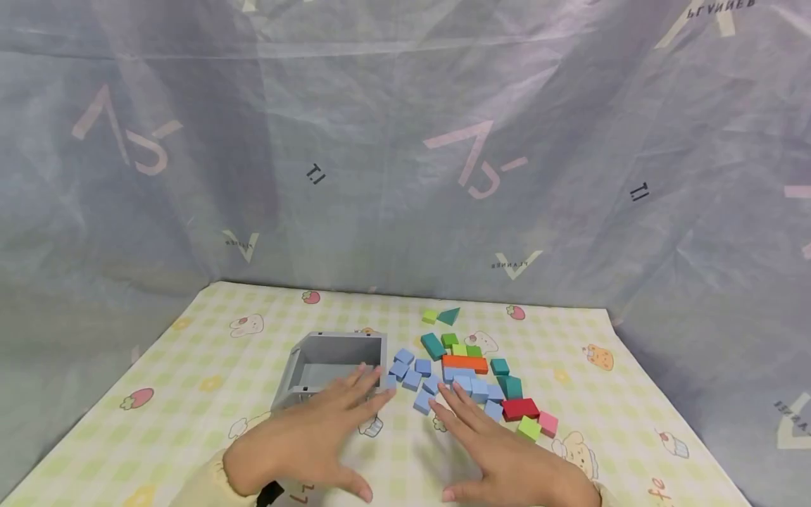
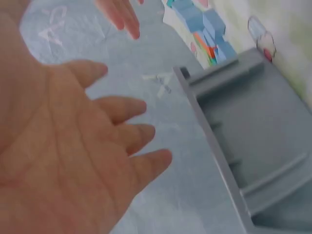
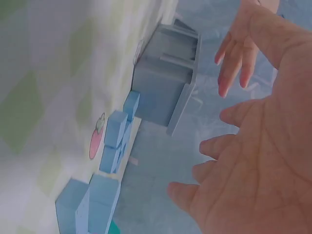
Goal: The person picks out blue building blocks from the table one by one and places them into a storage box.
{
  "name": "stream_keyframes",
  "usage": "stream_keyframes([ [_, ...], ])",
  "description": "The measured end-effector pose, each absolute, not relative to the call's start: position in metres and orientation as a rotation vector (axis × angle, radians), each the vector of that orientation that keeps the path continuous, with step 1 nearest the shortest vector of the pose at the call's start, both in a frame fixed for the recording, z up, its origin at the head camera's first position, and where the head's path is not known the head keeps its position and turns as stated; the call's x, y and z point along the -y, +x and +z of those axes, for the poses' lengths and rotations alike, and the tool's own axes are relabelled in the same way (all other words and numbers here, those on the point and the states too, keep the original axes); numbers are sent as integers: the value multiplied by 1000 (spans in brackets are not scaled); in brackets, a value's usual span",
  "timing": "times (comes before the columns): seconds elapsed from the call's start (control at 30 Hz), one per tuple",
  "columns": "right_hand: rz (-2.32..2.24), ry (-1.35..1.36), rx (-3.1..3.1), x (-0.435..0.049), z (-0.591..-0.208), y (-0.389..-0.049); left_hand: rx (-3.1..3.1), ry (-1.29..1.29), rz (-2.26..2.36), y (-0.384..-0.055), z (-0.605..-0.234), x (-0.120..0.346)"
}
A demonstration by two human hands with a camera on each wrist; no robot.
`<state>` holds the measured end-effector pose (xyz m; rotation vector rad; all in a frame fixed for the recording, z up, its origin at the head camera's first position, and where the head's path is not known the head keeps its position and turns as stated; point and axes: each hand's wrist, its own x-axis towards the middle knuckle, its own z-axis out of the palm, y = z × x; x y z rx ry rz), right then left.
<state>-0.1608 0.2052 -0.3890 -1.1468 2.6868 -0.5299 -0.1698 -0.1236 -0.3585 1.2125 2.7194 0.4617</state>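
My left hand [image 1: 317, 436] hovers at the near right corner of a grey box [image 1: 348, 344], its fingers spread and holding nothing. In the left wrist view its palm [image 2: 63, 141] shows bare beside the box's wall. My right hand [image 1: 500, 451] hangs over the near side of the blocks with fingers apart, likewise holding nothing. Several light blue blocks [image 1: 412, 380] lie loose to the right of the box. Just beyond the right fingertips are more blue blocks [image 1: 479, 389], an orange bar [image 1: 465, 363] and a red block [image 1: 520, 409].
Further back lie a teal block [image 1: 434, 346], a teal wedge [image 1: 449, 316] and several green blocks [image 1: 450, 341]. A pink block [image 1: 548, 424] and a lime block [image 1: 529, 428] sit at the pile's near right. A checked cloth [image 1: 209, 352] covers the table, with a grey curtain [image 1: 380, 176] behind.
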Motion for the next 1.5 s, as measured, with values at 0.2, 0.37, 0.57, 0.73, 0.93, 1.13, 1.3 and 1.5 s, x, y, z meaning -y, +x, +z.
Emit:
stream_keyframes([
  [0.2, -518, -1042, -2804, -209, -384, -169, -2904, 999, 493, -182, -348, 138],
  [0.37, -591, -1017, -2887, -218, -383, -181, -3045, 776, 463, -192, -341, 151],
  [0.57, -611, -958, -2980, -231, -384, -196, -3143, 712, 256, -202, -342, 163],
  [0.73, -601, -938, -3034, -244, -387, -209, -3152, 732, 182, -208, -348, 170],
  [0.93, -605, -949, -2995, -254, -391, -218, -3147, 868, 216, -211, -354, 174],
  [1.13, -594, -951, -2919, -250, -402, -222, -3138, 901, 242, -210, -354, 176],
  [1.3, -545, -903, -2907, -248, -412, -221, -3099, 885, 305, -211, -355, 177],
  [1.5, -472, -887, -2958, -245, -413, -220, -3113, 942, 335, -214, -356, 178],
])
